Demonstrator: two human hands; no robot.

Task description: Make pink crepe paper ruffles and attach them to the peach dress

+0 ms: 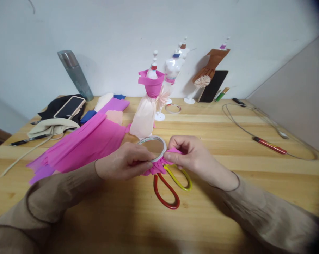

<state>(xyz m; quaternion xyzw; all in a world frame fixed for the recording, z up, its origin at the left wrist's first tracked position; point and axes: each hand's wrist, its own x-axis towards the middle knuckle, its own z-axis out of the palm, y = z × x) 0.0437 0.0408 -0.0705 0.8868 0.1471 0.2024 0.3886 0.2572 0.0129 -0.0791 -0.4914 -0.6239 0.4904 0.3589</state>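
Note:
My left hand (127, 160) is closed on a roll of tape (163, 143), which is tilted so its ring opening shows. A gathered strip of bright pink crepe paper (158, 166) runs along the roll's near edge. My right hand (187, 153) pinches the right end of that pink strip between thumb and fingers. Beneath both hands lie scissors with one red handle (161, 197) and one yellow handle (182, 181); the blades are hidden. Just behind the roll stands a small mannequin in a pink and cream paper dress (143, 118).
Pink crepe sheets (90, 144) spread across the left, near a phone (70, 107), a pen (29, 140) and a spray bottle (74, 74). White mannequins (173, 67), one in a brown paper dress (213, 63), stand at the back. A red tool with a cord (270, 145) lies right.

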